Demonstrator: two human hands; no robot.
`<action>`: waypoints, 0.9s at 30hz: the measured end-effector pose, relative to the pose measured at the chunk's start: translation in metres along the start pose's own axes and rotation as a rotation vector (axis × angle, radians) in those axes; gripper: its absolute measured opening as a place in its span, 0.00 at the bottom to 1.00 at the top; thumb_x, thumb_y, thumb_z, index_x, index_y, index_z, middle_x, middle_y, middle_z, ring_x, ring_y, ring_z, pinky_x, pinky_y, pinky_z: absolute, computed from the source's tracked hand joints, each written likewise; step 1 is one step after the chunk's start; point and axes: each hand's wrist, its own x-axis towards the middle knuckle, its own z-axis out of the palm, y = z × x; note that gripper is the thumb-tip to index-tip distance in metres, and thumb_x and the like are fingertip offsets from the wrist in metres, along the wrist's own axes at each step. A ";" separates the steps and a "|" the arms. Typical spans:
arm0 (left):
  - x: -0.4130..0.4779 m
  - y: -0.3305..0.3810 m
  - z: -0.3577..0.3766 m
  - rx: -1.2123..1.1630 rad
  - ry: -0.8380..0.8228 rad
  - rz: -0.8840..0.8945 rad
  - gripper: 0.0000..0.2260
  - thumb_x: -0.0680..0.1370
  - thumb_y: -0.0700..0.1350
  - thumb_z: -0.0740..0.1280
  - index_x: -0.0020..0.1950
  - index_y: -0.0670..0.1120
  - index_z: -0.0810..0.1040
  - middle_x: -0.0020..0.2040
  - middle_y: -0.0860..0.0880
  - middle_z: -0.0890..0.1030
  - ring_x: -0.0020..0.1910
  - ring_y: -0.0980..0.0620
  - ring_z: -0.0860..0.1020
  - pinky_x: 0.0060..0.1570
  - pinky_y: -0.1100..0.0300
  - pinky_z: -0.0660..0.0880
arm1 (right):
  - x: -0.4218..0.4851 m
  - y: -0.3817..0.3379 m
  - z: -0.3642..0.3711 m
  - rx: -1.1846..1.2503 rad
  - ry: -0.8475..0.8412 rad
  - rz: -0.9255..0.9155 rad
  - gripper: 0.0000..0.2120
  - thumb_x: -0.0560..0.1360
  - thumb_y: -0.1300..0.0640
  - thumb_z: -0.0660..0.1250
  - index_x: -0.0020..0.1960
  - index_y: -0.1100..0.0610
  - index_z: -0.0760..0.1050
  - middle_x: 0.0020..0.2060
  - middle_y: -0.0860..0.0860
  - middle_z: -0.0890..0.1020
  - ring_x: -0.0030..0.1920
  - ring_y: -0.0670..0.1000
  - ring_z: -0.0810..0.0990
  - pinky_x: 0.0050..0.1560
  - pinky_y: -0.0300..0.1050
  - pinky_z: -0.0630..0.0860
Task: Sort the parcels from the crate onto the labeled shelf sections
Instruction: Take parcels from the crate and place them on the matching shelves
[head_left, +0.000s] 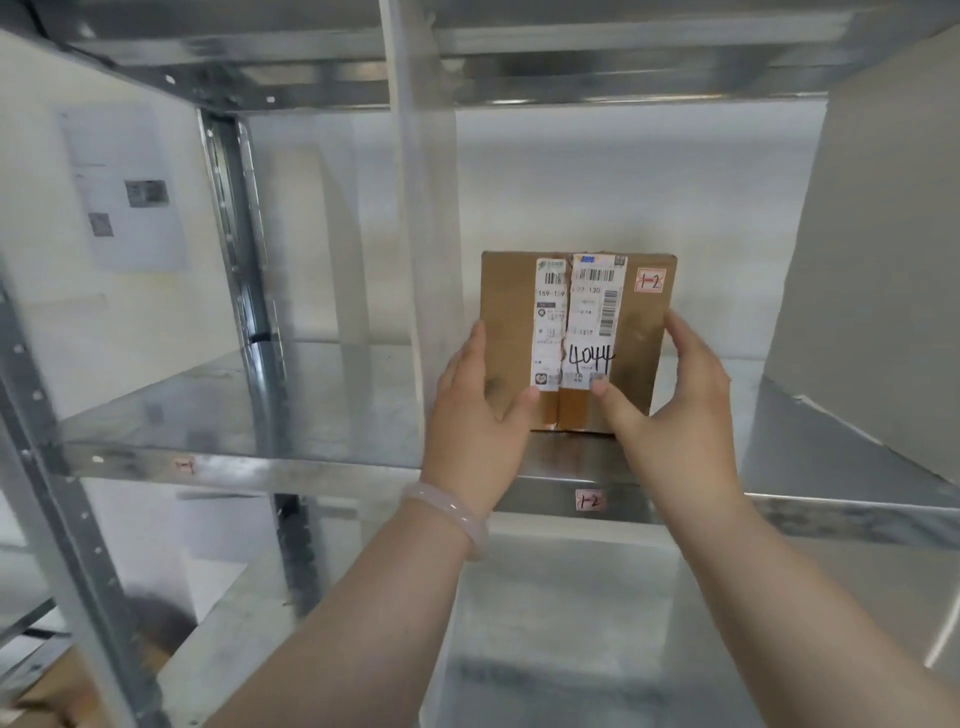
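A brown cardboard parcel stands on the metal shelf, bearing two white shipping labels, the handwritten number 4044 and a small red "1-2" sticker at its top right. My left hand grips its left side with the thumb across the front. My right hand grips the right side, thumb on the lower front. On the shelf's front rim right below the parcel is a "1-2" tag; a second tag reading "1" sits further left on the rim.
A vertical metal post rises just left of the parcel. A large grey panel leans at the right of the shelf. Another shelf level lies below. Papers hang on the left wall.
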 end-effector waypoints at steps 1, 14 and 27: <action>-0.008 0.000 -0.004 -0.048 -0.001 0.022 0.32 0.78 0.48 0.68 0.79 0.56 0.56 0.75 0.56 0.65 0.74 0.58 0.64 0.73 0.58 0.61 | -0.010 -0.007 0.003 0.011 0.000 -0.091 0.37 0.70 0.53 0.75 0.74 0.51 0.62 0.70 0.45 0.67 0.69 0.38 0.61 0.67 0.29 0.56; -0.102 -0.082 -0.159 0.009 0.221 -0.114 0.18 0.79 0.44 0.68 0.62 0.66 0.72 0.59 0.62 0.78 0.57 0.64 0.77 0.53 0.69 0.75 | -0.145 -0.072 0.130 0.275 -0.542 -0.311 0.28 0.72 0.47 0.71 0.71 0.45 0.68 0.67 0.40 0.73 0.68 0.39 0.68 0.68 0.42 0.68; -0.193 -0.239 -0.430 0.254 0.191 -0.410 0.19 0.76 0.55 0.65 0.67 0.64 0.72 0.60 0.58 0.78 0.60 0.59 0.76 0.61 0.52 0.75 | -0.340 -0.217 0.333 0.461 -1.027 -0.056 0.29 0.74 0.52 0.72 0.62 0.28 0.61 0.59 0.24 0.67 0.60 0.24 0.66 0.56 0.22 0.65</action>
